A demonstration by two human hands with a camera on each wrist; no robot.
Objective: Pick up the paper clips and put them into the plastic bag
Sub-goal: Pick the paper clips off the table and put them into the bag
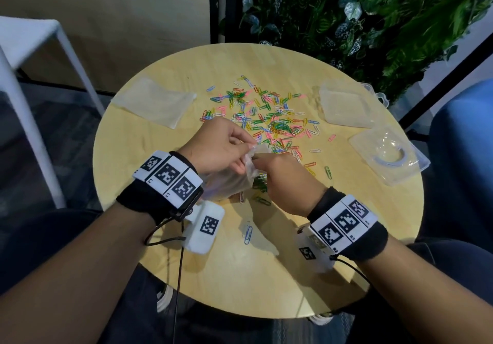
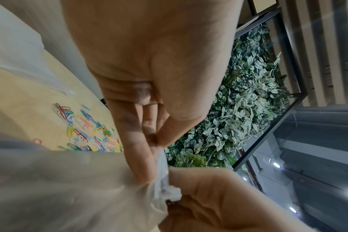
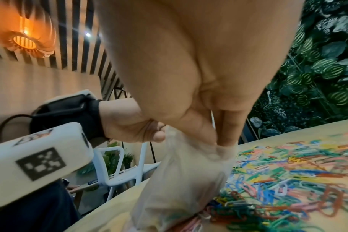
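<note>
A heap of coloured paper clips (image 1: 269, 119) lies spread over the middle of the round wooden table (image 1: 266, 277). A clear plastic bag (image 1: 232, 181) hangs between my hands just above the near edge of the heap, with some clips showing through it. My left hand (image 1: 234, 151) pinches the bag's rim (image 2: 161, 166) between thumb and fingers. My right hand (image 1: 264, 166) pinches the opposite side of the rim (image 3: 218, 150), and its fingers (image 3: 226, 125) reach down into the plastic. Several loose clips (image 1: 248, 233) lie under and near the bag.
A flat spare plastic bag (image 1: 154, 100) lies at the table's far left. Two clear plastic boxes (image 1: 346, 106) (image 1: 389, 156) stand at the right. A white chair (image 1: 34, 50) is off to the left, a plant wall (image 1: 360, 18) behind.
</note>
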